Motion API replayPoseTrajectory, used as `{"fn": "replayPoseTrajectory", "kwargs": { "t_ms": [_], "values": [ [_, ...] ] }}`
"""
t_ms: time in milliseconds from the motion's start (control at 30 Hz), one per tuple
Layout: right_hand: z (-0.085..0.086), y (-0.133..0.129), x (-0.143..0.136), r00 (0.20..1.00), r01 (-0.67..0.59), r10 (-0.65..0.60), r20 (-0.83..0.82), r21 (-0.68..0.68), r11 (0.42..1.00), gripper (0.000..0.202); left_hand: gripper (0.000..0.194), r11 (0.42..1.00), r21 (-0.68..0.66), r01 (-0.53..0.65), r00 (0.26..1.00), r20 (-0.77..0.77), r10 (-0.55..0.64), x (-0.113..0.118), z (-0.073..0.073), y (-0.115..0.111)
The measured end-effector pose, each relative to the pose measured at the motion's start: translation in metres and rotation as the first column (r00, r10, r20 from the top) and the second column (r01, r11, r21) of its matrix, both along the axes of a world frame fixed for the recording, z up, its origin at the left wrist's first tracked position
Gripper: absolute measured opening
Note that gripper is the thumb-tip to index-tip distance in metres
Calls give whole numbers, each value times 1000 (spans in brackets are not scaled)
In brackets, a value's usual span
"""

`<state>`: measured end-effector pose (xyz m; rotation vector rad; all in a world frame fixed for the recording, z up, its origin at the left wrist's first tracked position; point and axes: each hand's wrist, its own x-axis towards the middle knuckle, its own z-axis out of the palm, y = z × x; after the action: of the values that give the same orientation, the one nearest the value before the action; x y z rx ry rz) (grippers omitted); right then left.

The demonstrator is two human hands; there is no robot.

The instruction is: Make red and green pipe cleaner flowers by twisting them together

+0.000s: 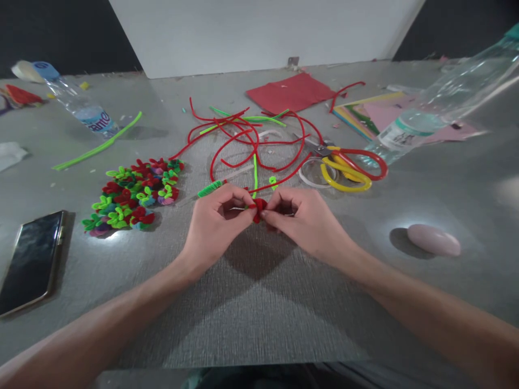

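A small red pipe cleaner piece [259, 209] is pinched between my two hands above the middle of the grey table. My left hand [221, 224] grips its left side with thumb and forefinger, and my right hand [306, 219] grips its right side the same way. A light green stem [255, 175] stands just beyond the fingertips; whether it joins the red piece I cannot tell. Loose red pipe cleaners [235, 159] lie curled behind my hands. Near my left hand is a coiled green piece [210, 188]. Several red and green pipe cleaner flowers [130, 202] form a cluster at the left.
Scissors [351, 170] with red and yellow handles lie right of centre, near a tall bottle [409, 127] and coloured sheets [359, 121]. Red paper [290, 93] is at the back. A small bottle [87, 108] and phone [34, 259] are left; a pink oval object [433, 240] is right.
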<state>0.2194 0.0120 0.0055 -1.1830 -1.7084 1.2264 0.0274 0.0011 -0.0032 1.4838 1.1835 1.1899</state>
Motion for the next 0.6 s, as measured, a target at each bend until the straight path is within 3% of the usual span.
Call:
{"fn": "replayPoseTrajectory", "kwargs": {
  "t_ms": [167, 333, 467, 600],
  "values": [
    [-3, 8, 5, 994, -21, 4, -109, -162, 987, 22, 8, 998, -54, 29, 997, 78, -25, 0, 3, 1],
    [-6, 12, 5, 950, -161, 63, -307, -307, 938, 20, 3, 995, -93, 26, 996, 83, -19, -2, 3, 2],
    [-7, 11, 4, 943, -164, 81, -323, -238, 957, 13, 3, 1000, -7, 0, 1000, 0, 0, -3, 3, 2],
    [-7, 6, 2, 967, -84, 70, -246, -48, 995, 13, 9, 999, 45, 4, 1000, -18, -3, -4, 5, 2]
  ]
}}
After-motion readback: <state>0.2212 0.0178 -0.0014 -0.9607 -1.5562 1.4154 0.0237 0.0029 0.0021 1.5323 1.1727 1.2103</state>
